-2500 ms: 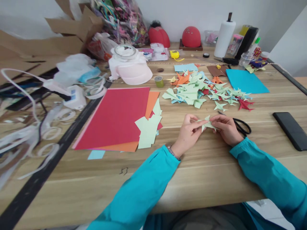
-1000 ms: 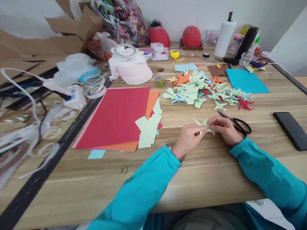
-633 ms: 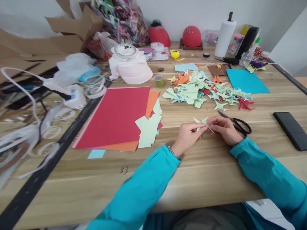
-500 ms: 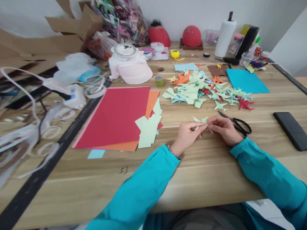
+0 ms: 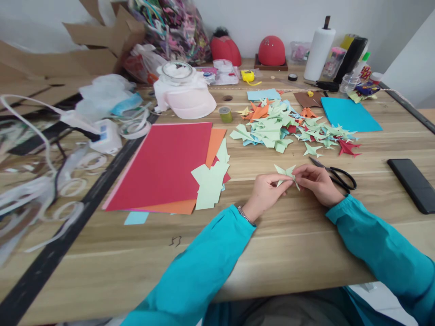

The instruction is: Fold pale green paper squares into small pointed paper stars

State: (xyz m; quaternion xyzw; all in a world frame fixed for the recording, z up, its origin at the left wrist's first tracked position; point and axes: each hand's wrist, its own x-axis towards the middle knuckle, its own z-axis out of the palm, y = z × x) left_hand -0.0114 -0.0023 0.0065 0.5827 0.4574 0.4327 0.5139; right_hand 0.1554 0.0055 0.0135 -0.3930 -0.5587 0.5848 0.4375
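Note:
A small pale green folded paper figure (image 5: 284,170) is pinched between my two hands just above the table. My left hand (image 5: 267,188) grips it from the left with thumb and fingertips. From the right, my right hand (image 5: 317,182) pinches its other side, and the fingers hide part of the folds. Black-handled scissors (image 5: 343,176) lie beside and partly behind my right hand. Beyond my hands spreads a heap of folded paper figures (image 5: 272,124), mostly pale green with some orange, red and blue.
Left of my hands lie red paper sheets (image 5: 166,163) and pale green cut paper pieces (image 5: 211,185). A black phone (image 5: 412,184) rests at the right. Farther back are a blue sheet (image 5: 351,114), a spool (image 5: 225,114) and a yellow tape measure (image 5: 248,76). Cables and strips (image 5: 68,190) clutter the left.
The pale green paper figure has turned slightly between my fingertips, its lower point now showing broader. Both hands stay in nearly the same place.

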